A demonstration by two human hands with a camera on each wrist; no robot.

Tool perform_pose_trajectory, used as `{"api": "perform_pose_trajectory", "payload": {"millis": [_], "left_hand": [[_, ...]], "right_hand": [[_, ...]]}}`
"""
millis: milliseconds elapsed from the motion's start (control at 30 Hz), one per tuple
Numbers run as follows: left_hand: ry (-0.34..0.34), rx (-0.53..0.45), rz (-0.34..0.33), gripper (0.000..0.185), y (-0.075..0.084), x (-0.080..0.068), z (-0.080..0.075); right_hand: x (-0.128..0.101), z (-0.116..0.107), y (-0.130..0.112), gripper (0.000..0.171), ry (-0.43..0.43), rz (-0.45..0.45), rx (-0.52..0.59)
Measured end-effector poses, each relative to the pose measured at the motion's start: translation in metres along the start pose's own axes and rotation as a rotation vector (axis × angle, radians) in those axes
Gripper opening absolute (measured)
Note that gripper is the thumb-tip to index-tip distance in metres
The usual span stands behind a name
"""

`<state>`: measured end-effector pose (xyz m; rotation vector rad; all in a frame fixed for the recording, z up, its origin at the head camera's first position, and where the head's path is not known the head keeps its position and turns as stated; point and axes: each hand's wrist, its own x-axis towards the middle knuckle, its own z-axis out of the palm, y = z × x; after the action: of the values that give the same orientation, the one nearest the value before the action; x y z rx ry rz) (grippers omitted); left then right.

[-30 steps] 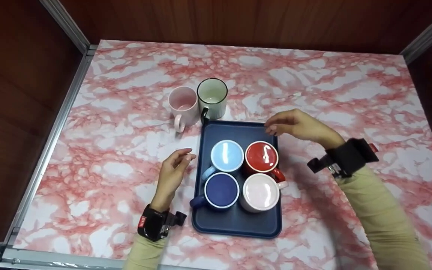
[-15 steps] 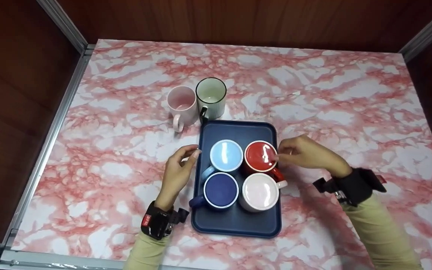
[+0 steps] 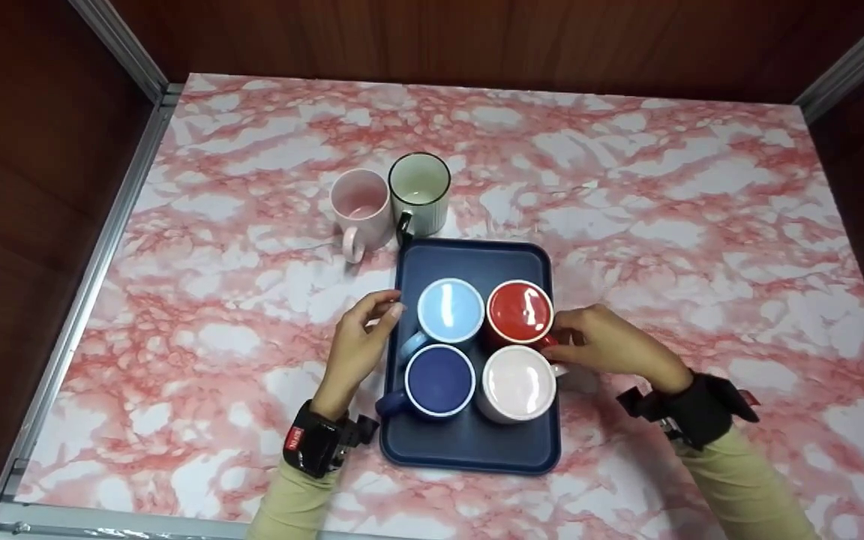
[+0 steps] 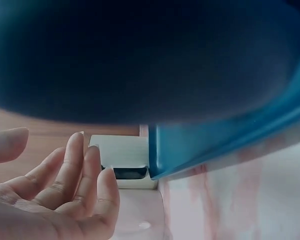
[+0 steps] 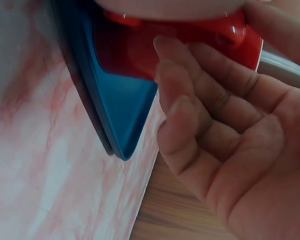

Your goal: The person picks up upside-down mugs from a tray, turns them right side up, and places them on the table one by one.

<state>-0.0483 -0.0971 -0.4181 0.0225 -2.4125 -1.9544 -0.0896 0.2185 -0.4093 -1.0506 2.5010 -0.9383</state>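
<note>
On a marbled table (image 3: 664, 187), a right hand (image 3: 604, 341) meets a red mug (image 3: 520, 312)

Fingers bent, thumb apart from them, a person's right hand is at the handle side of the red mug, which stands on a navy tray (image 3: 477, 262); whether the fingers grip the handle cannot be told. Across the tray, the left hand (image 3: 357, 346) is at the left rim with loosely bent fingers, a clear gap to the thumb and nothing held; whether it touches the rim is unclear. The red mug is right of a light blue mug (image 3: 451, 310). On the person's side of that pair are a dark blue mug (image 3: 440, 381), its handle over the left rim, and a pale mug (image 3: 518, 384) with its handle to the right. Off the tray, near its far left corner, a pink mug (image 3: 364, 210) stands just beside a dark-rimmed mug (image 3: 421, 184). Both forearms show yellowish sleeves (image 3: 293, 499).
</note>
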Motion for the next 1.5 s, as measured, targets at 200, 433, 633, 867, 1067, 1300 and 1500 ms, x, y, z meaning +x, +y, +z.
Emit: {"api": "perform_pose_trajectory", "payload": {"millis": [200, 433, 633, 867, 1067, 1300, 1500], "left_hand": [[0.020, -0.019, -0.052, 0.028, -0.020, 0.003, -0.003], [0.040, -0.019, -0.065, 0.027, -0.023, 0.003, -0.007], [0.060, -0.033, -0.088, 0.024, -0.021, 0.001, -0.010], [0.085, -0.043, -0.107, 0.019, -0.017, 0.001, -0.010], [0.083, -0.045, -0.118, 0.020, -0.012, 0.002, -0.007], [0.038, -0.106, -0.046, 0.018, -0.003, 0.005, 0.001], [-0.004, -0.103, -0.012, 0.021, 0.004, 0.006, 0.006]], "right_hand": [[0.000, 0.007, -0.008, 0.011, 0.079, 0.058, -0.060], [0.002, 0.009, -0.010, 0.012, 0.140, 0.102, -0.128], [0.002, 0.009, -0.010, 0.015, 0.181, 0.193, -0.194], [0.000, 0.013, -0.006, 0.018, 0.216, 0.225, -0.239], [0.005, 0.013, -0.008, 0.020, 0.230, 0.232, -0.244], [0.005, 0.015, -0.007, 0.018, 0.265, 0.210, -0.233], [0.002, 0.018, -0.007, 0.014, 0.278, 0.207, -0.184]]}}
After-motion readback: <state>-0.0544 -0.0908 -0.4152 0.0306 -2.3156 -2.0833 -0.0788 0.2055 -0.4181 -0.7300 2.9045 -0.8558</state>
